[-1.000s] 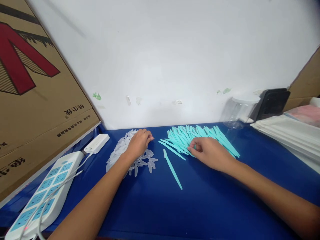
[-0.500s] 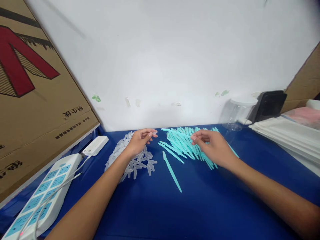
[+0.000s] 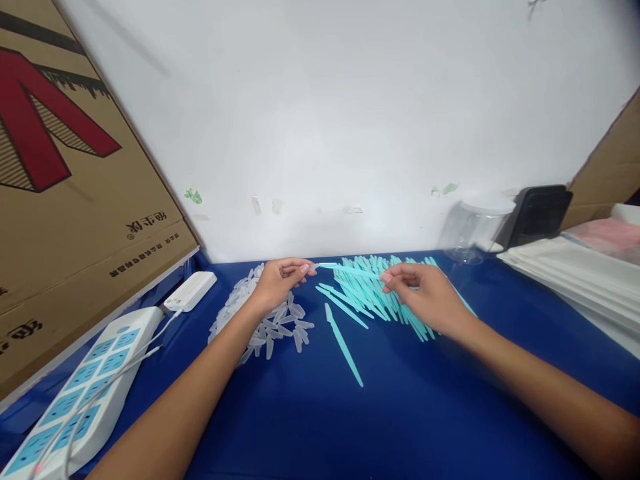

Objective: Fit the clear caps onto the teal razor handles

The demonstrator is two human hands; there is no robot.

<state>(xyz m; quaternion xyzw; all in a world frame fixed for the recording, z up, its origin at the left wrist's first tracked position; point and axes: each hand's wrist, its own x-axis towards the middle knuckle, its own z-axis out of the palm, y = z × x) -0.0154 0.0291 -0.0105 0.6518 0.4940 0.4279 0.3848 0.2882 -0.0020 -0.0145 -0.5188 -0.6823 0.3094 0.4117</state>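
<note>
My left hand [image 3: 281, 285] pinches a small translucent blade cap [image 3: 313, 267] between thumb and fingertips. In my right hand [image 3: 423, 293] is a turquoise eyebrow razor [image 3: 356, 271], gripped near its handle end and pointing left. The razor's blade end meets the mouth of the cap; how far it sits inside I cannot tell. Beneath and beside my left hand lies a heap of loose caps [image 3: 231, 303]. A pile of turquoise razors [image 3: 367, 297] spreads under the right hand, and one single razor [image 3: 344, 345] lies apart in front of it.
At left, a white power strip [image 3: 117, 373] with cables and a small white device [image 3: 193, 291] lie beside a large cardboard box [image 3: 100, 220]. A clear jar [image 3: 480, 227], a black object [image 3: 540, 213] and stacked white bags [image 3: 580, 273] stand at right on the blue table [image 3: 310, 427].
The razor in my right hand has shifted slightly left and its tip has dropped to meet the cap. My left hand has barely moved and keeps its pinch.
</note>
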